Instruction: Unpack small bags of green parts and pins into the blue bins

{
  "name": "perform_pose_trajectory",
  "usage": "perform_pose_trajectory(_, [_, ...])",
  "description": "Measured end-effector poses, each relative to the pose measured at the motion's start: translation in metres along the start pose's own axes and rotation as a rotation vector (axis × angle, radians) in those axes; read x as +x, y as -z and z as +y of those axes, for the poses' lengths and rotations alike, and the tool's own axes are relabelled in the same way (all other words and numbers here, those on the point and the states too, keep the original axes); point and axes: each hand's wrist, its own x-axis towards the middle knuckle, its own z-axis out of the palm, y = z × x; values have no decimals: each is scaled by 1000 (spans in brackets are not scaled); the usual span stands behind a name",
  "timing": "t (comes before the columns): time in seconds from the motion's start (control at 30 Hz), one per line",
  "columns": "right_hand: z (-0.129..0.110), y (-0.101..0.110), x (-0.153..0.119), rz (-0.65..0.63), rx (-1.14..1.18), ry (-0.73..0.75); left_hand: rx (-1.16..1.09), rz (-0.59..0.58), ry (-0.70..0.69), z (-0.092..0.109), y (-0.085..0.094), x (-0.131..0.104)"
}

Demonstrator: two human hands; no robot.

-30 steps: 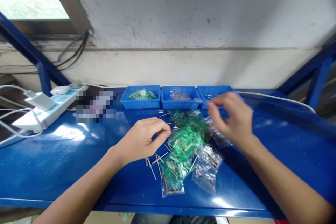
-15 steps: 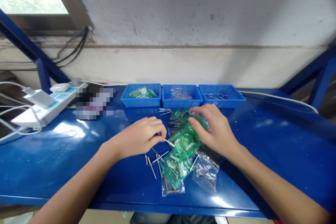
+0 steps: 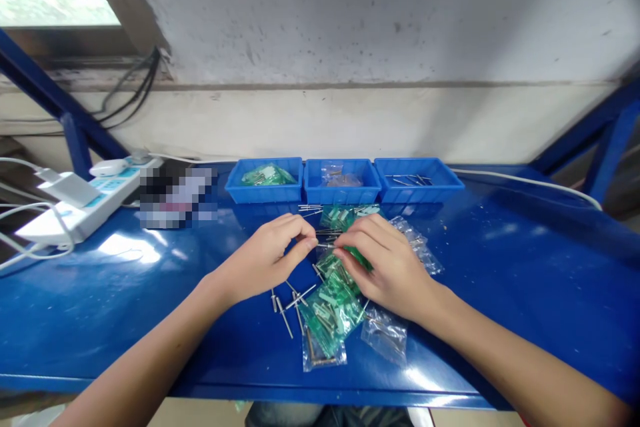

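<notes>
Between my two hands is a thin metal rivet (image 3: 326,245); my left hand (image 3: 283,250) pinches its left end. The closed fingertips of my right hand (image 3: 383,260) meet the rivet's other end, above the pile. Green plastic bags (image 3: 333,307) of small metal parts lie under and in front of my right hand. Loose rivets (image 3: 284,317) are scattered left of the bags, and more (image 3: 311,207) lie behind them. Clear bags (image 3: 385,333) rest at the pile's front and right sides.
Three blue bins stand along the wall: the left bin (image 3: 265,196) holds green bags, the middle bin (image 3: 343,197) clear bags, the right bin (image 3: 420,195) loose rivets. A white power strip (image 3: 90,203) with cables sits at the left of the blue table (image 3: 200,353).
My left hand has lifted its rivet slightly away from me. My right hand has moved left and its fingers have closed at the rivet. A clear bag now shows behind my right hand.
</notes>
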Motion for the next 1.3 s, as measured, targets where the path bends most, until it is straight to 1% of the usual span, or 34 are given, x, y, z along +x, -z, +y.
perform_pose_trajectory(0.1, [0, 0, 0, -6, 4, -20, 7, 2, -8, 1, 0, 0])
perform_pose_trajectory(0.17, [-1, -1, 0, -6, 10, -42, -2, 25, -19, 2, -1, -1])
perform_pose_trajectory(0.27, [0, -2, 0, -7, 22, -65, 28, 70, -75, 3, -5, -3])
perform_pose_trajectory(0.33, [0, -2, 0, -9, 32, -70, 60, 76, -90, 3, -7, -3])
perform_pose_trajectory(0.5, [-1, -2, 0, 30, 46, -51, 64, 79, -21, -2, -12, -1])
perform_pose_trajectory(0.63, [-4, -2, 0, 11, 17, -11, 81, 79, -3, -2, -12, -1])
perform_pose_trajectory(0.73, [-3, -3, 0, 13, 12, -18, 67, 80, -25, 0, -12, -2])
perform_pose_trajectory(0.83, [-2, -3, -1, 30, 19, -43, 24, 120, -50, 3, -12, -3])
perform_pose_trajectory(0.97, [-1, -3, -1, 25, 33, -65, 86, 132, -104, 4, -12, -3])
perform_pose_trajectory(1.13, [-4, -2, -1, 32, 56, -32, 151, 149, -144, 3, -11, -3])
perform_pose_trajectory(1.3, [-3, -1, 0, 36, 44, -13, 124, 161, -155, 3, -12, -3])
